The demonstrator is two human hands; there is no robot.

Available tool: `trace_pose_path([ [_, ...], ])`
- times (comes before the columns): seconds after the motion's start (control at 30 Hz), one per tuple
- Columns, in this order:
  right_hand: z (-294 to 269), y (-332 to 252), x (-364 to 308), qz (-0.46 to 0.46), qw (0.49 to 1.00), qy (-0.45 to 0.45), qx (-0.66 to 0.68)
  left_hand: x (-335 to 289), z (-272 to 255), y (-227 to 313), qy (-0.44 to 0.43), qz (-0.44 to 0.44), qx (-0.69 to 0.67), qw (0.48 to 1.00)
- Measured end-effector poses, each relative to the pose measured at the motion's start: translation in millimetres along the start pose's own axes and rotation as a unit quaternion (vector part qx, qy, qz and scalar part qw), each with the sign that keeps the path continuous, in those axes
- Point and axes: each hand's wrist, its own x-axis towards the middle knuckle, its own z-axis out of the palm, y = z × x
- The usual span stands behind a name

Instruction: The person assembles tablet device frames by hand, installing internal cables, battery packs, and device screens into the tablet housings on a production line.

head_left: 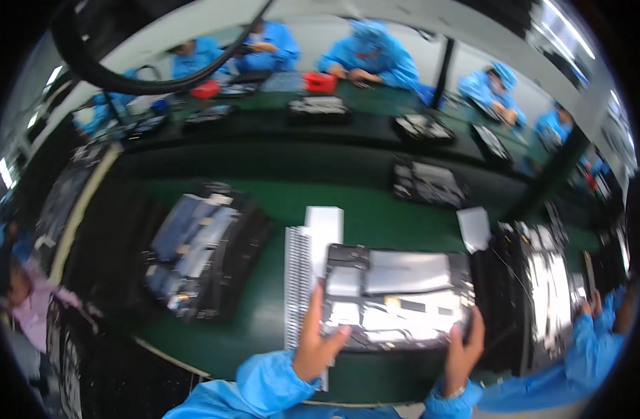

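Between my hands is a shallow black tray filled with silvery flat parts; bright glare hides some detail. My left hand grips its left edge, thumb over the near left corner. On the opposite side, my right hand holds the near right corner with fingers along the edge. A white spiral-bound strip or notebook lies just left of the tray, partly behind my left hand. Beyond it rests a white sheet.
Stacked trays of parts stand left and right on the green table. Another tray and a white card lie farther back. A co-worker's blue sleeve is close at right. Several people work across the far bench.
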Motion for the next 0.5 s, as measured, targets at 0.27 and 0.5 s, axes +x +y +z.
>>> trace_pose_path([
  [0.27, 102, -145, 62, -0.089, 0.94, -0.225, 0.24, -33, -79, 78, 0.248, 0.133, 0.014, 0.959],
  [0.5, 297, -183, 80, -0.136, 0.887, -0.355, 0.262, -15, -143, 36, 0.433, 0.055, 0.101, 0.894],
])
